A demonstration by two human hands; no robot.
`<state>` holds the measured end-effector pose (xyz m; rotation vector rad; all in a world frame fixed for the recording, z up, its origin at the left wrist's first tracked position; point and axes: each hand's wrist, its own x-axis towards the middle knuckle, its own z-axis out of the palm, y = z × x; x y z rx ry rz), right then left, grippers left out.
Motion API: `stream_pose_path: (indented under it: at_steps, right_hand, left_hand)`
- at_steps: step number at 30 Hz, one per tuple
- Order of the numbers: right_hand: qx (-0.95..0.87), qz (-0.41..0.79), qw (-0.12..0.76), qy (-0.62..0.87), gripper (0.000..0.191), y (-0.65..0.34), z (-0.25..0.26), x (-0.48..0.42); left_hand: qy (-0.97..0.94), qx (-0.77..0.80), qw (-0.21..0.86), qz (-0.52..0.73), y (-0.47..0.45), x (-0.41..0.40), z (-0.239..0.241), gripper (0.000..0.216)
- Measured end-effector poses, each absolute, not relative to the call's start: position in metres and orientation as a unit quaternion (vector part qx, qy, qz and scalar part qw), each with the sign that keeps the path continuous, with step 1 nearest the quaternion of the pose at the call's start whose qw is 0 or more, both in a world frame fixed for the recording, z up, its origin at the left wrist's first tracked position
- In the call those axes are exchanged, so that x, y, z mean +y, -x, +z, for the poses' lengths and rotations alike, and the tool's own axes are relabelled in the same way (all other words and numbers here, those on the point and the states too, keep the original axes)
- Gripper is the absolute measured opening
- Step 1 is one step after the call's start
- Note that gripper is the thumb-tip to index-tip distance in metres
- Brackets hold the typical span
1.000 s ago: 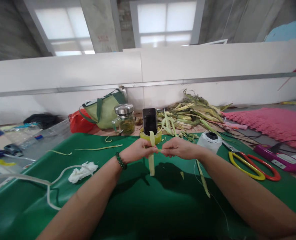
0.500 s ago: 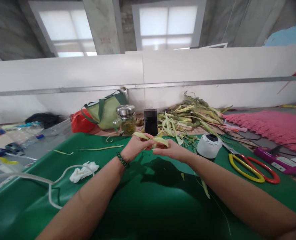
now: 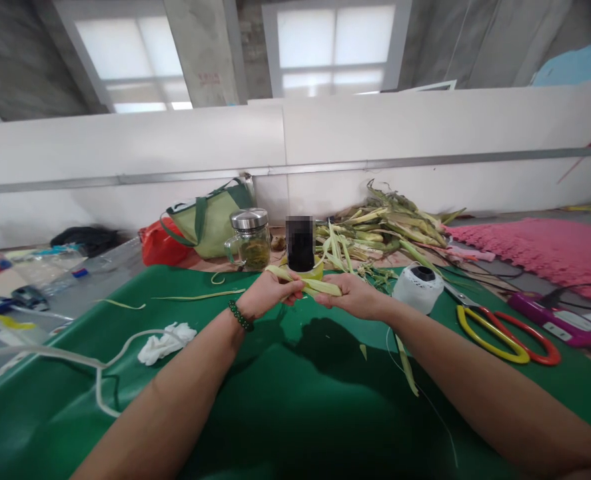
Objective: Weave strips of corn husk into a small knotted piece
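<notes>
A pale green strip of corn husk [image 3: 320, 287] is stretched between my two hands above the green mat. My left hand [image 3: 270, 293], with a dark green bead bracelet [image 3: 240, 316] at its wrist, pinches the husk, and one end sticks out past its fingers. On the other side my right hand [image 3: 358, 297] grips the strip's right end between thumb and fingers. Just beyond the hands stands a black phone-like object [image 3: 300, 250] in a yellow holder [image 3: 318, 269].
A heap of corn husks [image 3: 395, 220] lies at the back. Right of my hands are a white thread spool [image 3: 418, 293] and scissors [image 3: 495, 333]. A lidded glass mug [image 3: 252, 247] and a green bag [image 3: 210, 227] stand left. Crumpled tissue [image 3: 165, 343] and a white cable [image 3: 100, 373] rest on the mat [image 3: 285, 413].
My hands have moved slightly apart. The husk strip between them is now straighter, and the right hand has turned to grip its end.
</notes>
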<state>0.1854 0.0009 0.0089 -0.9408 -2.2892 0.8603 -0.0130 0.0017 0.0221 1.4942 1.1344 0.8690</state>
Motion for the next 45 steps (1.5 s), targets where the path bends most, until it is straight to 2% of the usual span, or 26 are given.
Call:
stream_pose_path:
  at_steps: [6,11,14,17,20,24,27,30,37,41,45]
  right_hand:
    - [-0.830,0.366,0.225,0.356,0.040,-0.187,0.010,0.002]
    - [-0.808,0.415,0.229,0.351,0.035,-0.184,0.008,0.001]
    - [-0.823,0.387,0.237,0.341,0.038,-0.181,0.006,0.001]
    - [-0.849,0.306,0.250,0.351,0.038,-0.182,0.006,0.002]
    - [-0.876,0.242,0.227,0.351,0.037,-0.184,0.008,0.001]
    - [-0.885,0.220,0.210,0.353,0.036,-0.188,0.011,-0.001]
    - [-0.870,0.245,0.220,0.366,0.040,-0.191,0.012,0.003]
    - [-0.848,0.252,0.252,0.392,0.047,-0.189,0.009,0.009]
    - [-0.759,0.281,0.422,0.407,0.042,-0.178,0.000,0.009]
    - [-0.758,0.267,0.442,0.398,0.044,-0.181,0.004,0.005]
    - [-0.762,0.257,0.424,0.416,0.044,-0.187,0.008,0.008]
  left_hand:
    - [-0.593,0.458,0.574,0.330,0.012,0.001,0.017,0.034]
    - [-0.599,0.446,0.582,0.322,0.011,-0.001,0.018,0.042]
    - [-0.634,0.445,0.549,0.314,0.008,-0.005,0.019,0.038]
    - [-0.662,0.453,0.506,0.317,0.005,-0.006,0.018,0.036]
    - [-0.668,0.461,0.487,0.324,0.005,-0.005,0.016,0.034]
    - [-0.648,0.448,0.515,0.336,0.006,-0.003,0.014,0.035]
    - [-0.602,0.447,0.552,0.364,0.006,-0.003,0.014,0.036]
    - [-0.562,0.445,0.588,0.375,0.004,-0.005,0.014,0.036]
    - [-0.600,0.426,0.588,0.335,-0.001,-0.012,0.015,0.028]
    - [-0.636,0.410,0.561,0.335,-0.004,-0.017,0.019,0.024]
    - [-0.663,0.398,0.532,0.346,-0.005,-0.016,0.017,0.029]
